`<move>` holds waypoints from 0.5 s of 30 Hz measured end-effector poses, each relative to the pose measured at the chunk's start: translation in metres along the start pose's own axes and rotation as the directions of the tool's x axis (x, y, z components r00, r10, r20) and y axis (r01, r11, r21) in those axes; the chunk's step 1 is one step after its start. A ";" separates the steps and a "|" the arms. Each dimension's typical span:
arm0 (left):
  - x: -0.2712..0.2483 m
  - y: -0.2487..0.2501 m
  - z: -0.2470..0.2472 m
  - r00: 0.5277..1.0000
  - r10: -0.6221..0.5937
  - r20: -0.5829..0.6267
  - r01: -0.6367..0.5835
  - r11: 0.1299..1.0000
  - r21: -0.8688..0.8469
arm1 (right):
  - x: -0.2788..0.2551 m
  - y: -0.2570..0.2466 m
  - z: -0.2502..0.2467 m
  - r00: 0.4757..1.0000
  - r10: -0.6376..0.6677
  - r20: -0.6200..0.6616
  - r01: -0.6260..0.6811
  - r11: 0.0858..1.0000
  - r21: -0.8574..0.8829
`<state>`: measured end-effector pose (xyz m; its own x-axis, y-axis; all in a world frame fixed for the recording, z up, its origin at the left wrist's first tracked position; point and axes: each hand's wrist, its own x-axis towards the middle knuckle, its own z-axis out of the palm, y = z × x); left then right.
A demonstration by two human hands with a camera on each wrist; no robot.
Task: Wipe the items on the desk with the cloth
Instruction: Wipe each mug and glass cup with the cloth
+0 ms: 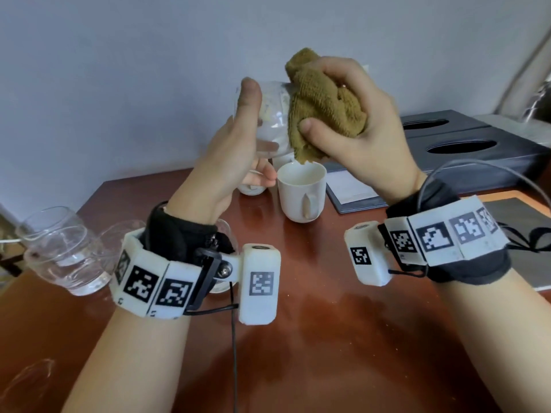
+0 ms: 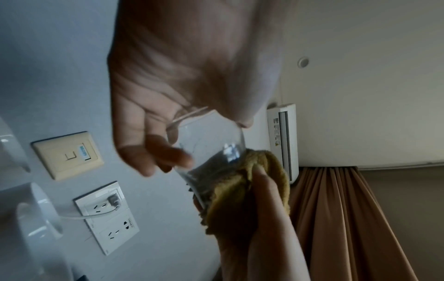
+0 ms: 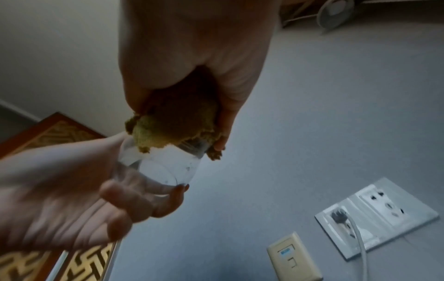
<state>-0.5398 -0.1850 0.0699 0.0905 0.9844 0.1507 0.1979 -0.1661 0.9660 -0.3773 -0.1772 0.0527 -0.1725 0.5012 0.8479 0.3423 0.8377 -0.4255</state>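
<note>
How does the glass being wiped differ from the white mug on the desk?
The glass is clear, held tilted in the air by the left hand, its end wrapped in the cloth. The white mug is opaque, has a handle and stands upright on the desk, untouched. Both are drinking vessels.

— Where's the head camera looking from?

— From above and behind, facing forward and down over both forearms onto the counter [image 1: 313,338], with the wall behind it. It takes in the left hand [image 1: 226,144], the right hand [image 1: 360,120] and both wrist units, quite near.

— And the wrist cameras?

— Each sits just under its own palm and looks along the hand, tilted up at the wall. The left one reaches the ceiling and a curtain [image 2: 341,218]; the right one catches a power socket [image 3: 377,213].

— What do they share?

— All three meet at the glass [image 1: 272,114] and the cloth [image 1: 325,108] held between the hands. Both wrist views also show the wall sockets.
</note>
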 end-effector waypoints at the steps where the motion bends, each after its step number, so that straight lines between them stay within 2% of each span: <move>1: 0.000 -0.001 0.002 1.000 0.007 -0.019 -0.007 1.000 -0.015 | 0.000 0.000 0.001 0.999 -0.042 0.030 0.045 0.993 -0.106; 3: 0.002 -0.001 0.004 0.999 0.027 -0.039 -0.029 0.999 -0.034 | -0.001 -0.002 0.002 0.985 -0.129 0.112 0.158 0.939 -0.306; 5: 0.001 0.000 0.006 0.995 0.079 -0.062 -0.082 0.996 -0.035 | 0.001 -0.007 0.005 0.988 -0.122 0.096 0.149 0.917 -0.369; 7: -0.001 0.001 0.007 0.981 0.177 -0.082 -0.175 0.984 0.028 | 0.006 -0.014 0.008 1.000 -0.029 -0.011 0.025 0.964 -0.265; 8: -0.002 0.001 0.008 0.971 0.228 -0.078 -0.223 0.973 0.065 | 0.010 -0.016 0.008 0.996 0.061 -0.069 -0.073 0.982 -0.175; 9: -0.003 0.001 0.009 0.961 0.272 -0.059 -0.265 0.959 0.099 | 0.016 -0.016 0.008 0.979 0.171 -0.115 -0.183 0.978 -0.105; 11: -0.005 -0.001 0.013 0.943 0.333 0.000 -0.329 0.929 0.169 | 0.028 -0.014 0.005 0.898 0.399 -0.188 -0.413 0.910 -0.043; 13: -0.005 -0.004 0.018 0.946 0.324 0.016 -0.320 0.926 0.202 | 0.033 -0.010 0.000 0.826 0.545 -0.146 -0.549 0.836 0.019; 14: -0.005 -0.005 0.019 0.955 0.297 0.004 -0.292 0.937 0.193 | 0.031 -0.009 -0.001 0.821 0.560 -0.109 -0.559 0.828 0.047; 15: -0.004 -0.006 0.020 0.964 0.266 -0.012 -0.261 0.951 0.165 | 0.027 -0.009 -0.002 0.838 0.541 -0.074 -0.536 0.841 0.070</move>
<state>-0.5213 -0.1889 0.0597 0.1282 0.9052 0.4052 0.3257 -0.4244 0.8449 -0.3829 -0.1716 0.0797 0.1092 0.8568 0.5040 0.3160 0.4508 -0.8348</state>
